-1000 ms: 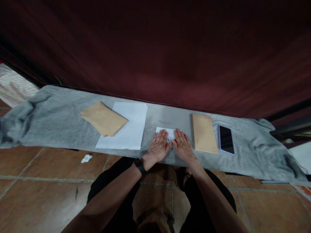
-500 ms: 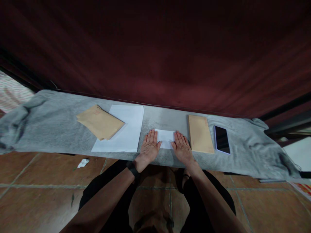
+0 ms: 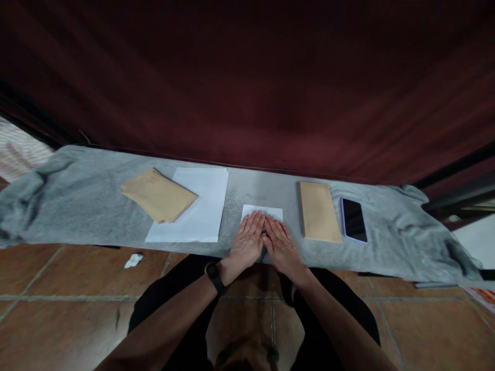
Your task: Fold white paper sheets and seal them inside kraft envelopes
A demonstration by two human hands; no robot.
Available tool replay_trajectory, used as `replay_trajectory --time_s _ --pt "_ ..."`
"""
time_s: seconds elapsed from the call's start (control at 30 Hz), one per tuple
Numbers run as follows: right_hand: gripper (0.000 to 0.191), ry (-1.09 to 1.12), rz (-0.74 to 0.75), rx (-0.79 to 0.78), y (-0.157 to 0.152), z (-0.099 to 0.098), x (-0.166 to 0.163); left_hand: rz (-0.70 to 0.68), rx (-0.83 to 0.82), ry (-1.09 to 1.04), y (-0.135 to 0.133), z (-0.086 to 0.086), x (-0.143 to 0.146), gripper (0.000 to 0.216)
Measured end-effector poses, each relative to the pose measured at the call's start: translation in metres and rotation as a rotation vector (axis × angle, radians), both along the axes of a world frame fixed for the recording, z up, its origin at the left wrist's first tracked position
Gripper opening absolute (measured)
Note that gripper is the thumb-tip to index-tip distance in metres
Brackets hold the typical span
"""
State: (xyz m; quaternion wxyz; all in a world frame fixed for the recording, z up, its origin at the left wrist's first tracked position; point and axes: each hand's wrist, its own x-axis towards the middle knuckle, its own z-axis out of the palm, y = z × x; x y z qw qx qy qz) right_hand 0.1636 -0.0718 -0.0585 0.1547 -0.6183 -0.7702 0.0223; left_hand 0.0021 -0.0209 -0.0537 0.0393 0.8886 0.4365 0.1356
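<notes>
My left hand [image 3: 247,240] and my right hand [image 3: 279,243] lie flat side by side, fingers stretched out, pressing on a small folded white paper [image 3: 266,212] on a grey cloth [image 3: 77,206] that covers a long low surface. The hands touch each other and cover most of the paper; only its far edge shows. A black band sits on my left wrist.
Left of my hands lies a white sheet stack [image 3: 201,203] with several brown envelopes [image 3: 158,196] overlapping it. To the right are a brown envelope pile [image 3: 319,211] and a dark phone [image 3: 353,220]. A dark red curtain hangs behind. A paper scrap [image 3: 132,259] lies on the tiled floor.
My hands were apart at the folded paper's two sides; now they have slid together over its middle.
</notes>
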Motion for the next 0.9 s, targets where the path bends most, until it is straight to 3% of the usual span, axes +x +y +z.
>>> replay_trajectory --time_s 0.2,0.5,0.9 --pt "0.059 -0.013 0.01 -0.025 -0.0083 -0.0087 0.0021 -0.075 -0.023 0.041 -0.0063 -0.0081 -0.0026 0.059" --pt "0.056 -0.098 -0.052 -0.041 -0.0091 -0.0078 -0.0013 -0.044 -0.037 0.08 -0.0097 -0.0025 -0.0004 0.058" --pt "0.06 -0.162 -0.113 -0.199 -0.0105 -0.0021 0.0005 -0.018 -0.048 0.173 -0.0108 0.0011 0.0033 0.058"
